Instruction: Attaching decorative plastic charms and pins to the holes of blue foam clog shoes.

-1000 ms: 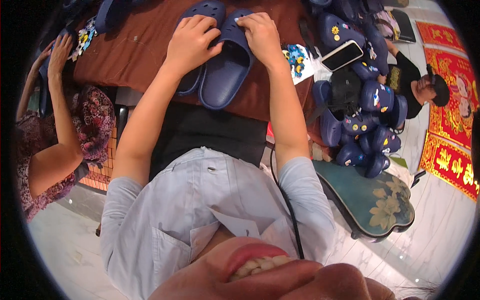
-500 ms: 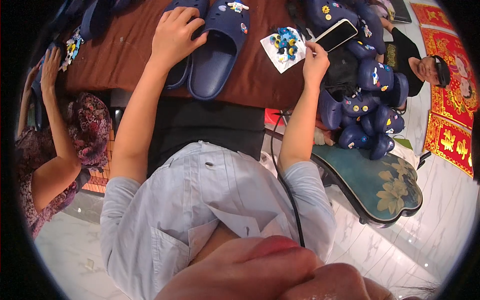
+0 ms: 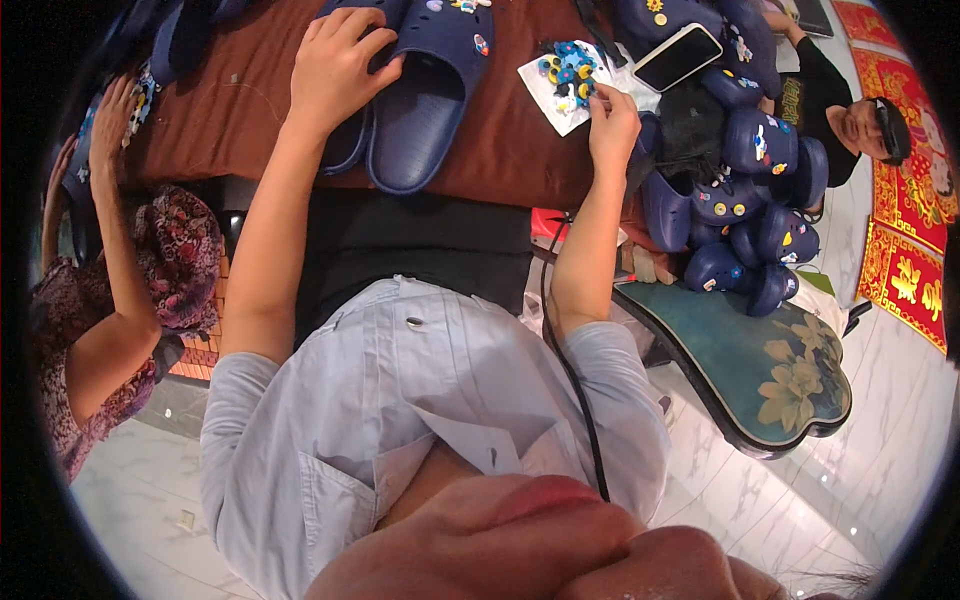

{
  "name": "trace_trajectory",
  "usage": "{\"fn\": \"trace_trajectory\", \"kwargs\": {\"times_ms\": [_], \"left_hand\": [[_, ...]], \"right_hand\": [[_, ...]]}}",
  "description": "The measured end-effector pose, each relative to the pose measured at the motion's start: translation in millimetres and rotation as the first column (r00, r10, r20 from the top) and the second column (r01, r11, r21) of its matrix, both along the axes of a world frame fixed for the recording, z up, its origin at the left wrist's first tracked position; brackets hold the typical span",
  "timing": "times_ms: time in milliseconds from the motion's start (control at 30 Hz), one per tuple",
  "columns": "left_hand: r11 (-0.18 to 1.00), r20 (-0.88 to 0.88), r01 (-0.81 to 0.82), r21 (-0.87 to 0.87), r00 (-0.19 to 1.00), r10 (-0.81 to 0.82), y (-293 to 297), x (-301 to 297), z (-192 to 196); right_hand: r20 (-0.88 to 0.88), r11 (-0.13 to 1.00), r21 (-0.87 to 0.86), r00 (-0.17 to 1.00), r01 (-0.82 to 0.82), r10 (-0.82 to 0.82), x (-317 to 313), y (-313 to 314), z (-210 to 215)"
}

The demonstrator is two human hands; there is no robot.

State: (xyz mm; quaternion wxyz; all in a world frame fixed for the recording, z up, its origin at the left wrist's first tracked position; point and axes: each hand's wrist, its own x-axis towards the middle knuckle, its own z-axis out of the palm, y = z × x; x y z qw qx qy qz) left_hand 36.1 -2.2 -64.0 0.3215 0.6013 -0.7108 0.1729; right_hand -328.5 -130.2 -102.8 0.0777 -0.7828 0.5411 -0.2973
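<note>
Resting at the top middle of the frame, the left hand (image 3: 335, 60) lies flat and open on a blue shoe (image 3: 425, 95), and a second blue shoe (image 3: 350, 140) sits just under it. Both shoes lie on a brown table (image 3: 250, 110). Over at the upper right, the right hand (image 3: 612, 125) pinches at a small charm (image 3: 582, 92) on a white card (image 3: 560, 85) full of bright charms. The fingers are curled shut around it. The charms look tiny, hard and light, so they could slip away, and I think it is best to pinch one by its edges with two fingertips. The shoe looks soft, bendy and light, easy to hold by its side. A phone (image 3: 678, 55) lies just past the card. More blue shoes sit in a pile (image 3: 740, 200) at the right. Another person (image 3: 110, 300) works at the left edge.
</note>
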Motion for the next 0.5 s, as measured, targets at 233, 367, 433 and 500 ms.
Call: {"fn": "trace_trajectory", "kwargs": {"times_ms": [233,367,433,500], "left_hand": [[1.0,0.026,-0.012,0.008,1.0,0.012,0.6,-0.8,-0.9],[1.0,0.029,-0.014,0.002,0.999,0.014,-0.3,0.2,-1.6],[1.0,0.031,-0.013,-0.003,0.999,0.013,-0.1,0.6,-1.7],[1.0,0.032,-0.008,-0.012,0.999,0.009,-0.2,0.9,-1.9]], "right_hand": [[0.009,1.0,-0.006,1.0,-0.028,0.029,1.9,2.9,-0.7],[-0.001,0.999,-0.047,1.0,0.001,-0.001,3.1,-1.5,-0.9],[0.073,0.999,-0.008,0.996,0.045,-0.044,4.6,-4.1,-0.9],[0.018,1.0,-0.001,1.0,0.02,-0.02,4.7,-6.0,0.5]]}}
